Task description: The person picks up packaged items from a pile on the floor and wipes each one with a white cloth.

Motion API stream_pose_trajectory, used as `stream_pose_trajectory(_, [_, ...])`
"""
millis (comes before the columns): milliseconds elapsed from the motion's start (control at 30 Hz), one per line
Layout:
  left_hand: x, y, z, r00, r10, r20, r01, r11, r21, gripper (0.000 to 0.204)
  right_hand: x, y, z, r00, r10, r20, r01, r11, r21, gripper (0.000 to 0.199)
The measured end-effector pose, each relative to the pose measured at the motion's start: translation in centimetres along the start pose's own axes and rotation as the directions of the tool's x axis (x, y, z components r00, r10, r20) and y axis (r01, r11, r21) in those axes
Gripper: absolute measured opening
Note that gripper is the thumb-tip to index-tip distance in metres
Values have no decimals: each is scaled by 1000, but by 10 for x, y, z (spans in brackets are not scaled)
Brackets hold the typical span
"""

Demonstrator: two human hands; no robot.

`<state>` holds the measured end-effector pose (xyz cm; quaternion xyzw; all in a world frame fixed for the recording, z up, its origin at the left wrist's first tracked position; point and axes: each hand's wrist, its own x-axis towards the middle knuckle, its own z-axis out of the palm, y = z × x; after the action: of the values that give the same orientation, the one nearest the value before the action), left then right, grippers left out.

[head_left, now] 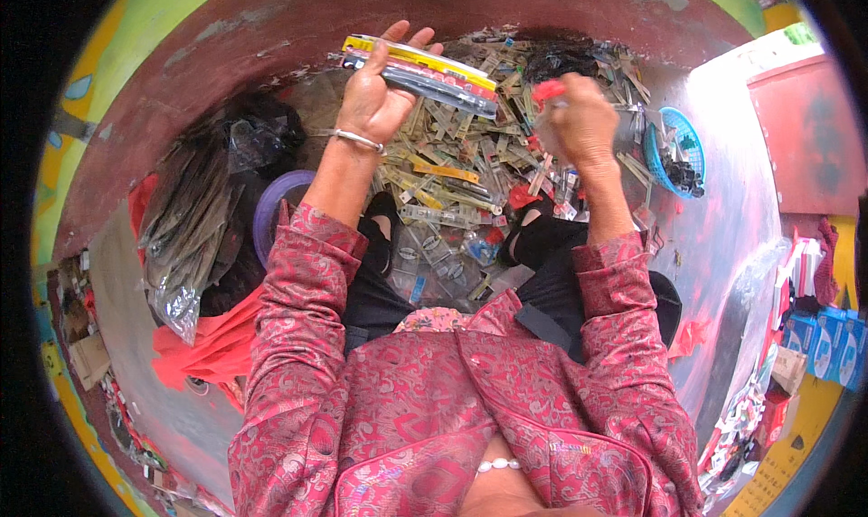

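My left hand [372, 101] is turned palm up with its thumb over a small bundle of long, slim packages [438, 72] in yellow, red and dark wrapping. They lie across the palm and fingers and stick out to the right. To the right, my right hand [586, 124] is closed and slightly smeared by motion. A small red piece [548, 90] shows at its fingertips, too blurred to name. Beneath both hands spreads a heap of similar slim packages [452, 146], mostly clear and yellowish, lying at all angles on the floor between my feet.
A blue plastic basket [689, 142] with dark pieces stands at the right. Left are clear plastic bags [194, 237], a purple round rim [271, 214] and red cloth [212, 350]. A reddish wall [380, 6] curves behind the heap. Blue boxes [823, 345] sit far right.
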<state>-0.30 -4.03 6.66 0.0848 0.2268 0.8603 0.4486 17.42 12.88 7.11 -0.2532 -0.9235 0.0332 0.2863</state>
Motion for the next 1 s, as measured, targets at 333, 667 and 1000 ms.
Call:
stream_pose_trajectory(333, [1, -38, 0, 993, -115, 1, 115, 993, -14, 34, 11, -82, 29, 928, -312, -201, 369, 837, 405, 22])
stream_pose_trajectory(667, [-4, 5, -2, 974, -213, 72, 208, 975, 76, 37, 14, 4, -16, 890, 158, 427, -400, 720, 567, 24])
stream_pose_trajectory(1000, [0, -11, 2, 913, -370, 172, 346, 926, 151, 38, -18, -64, 11, 378, -318, 870, -865, 214, 454, 19])
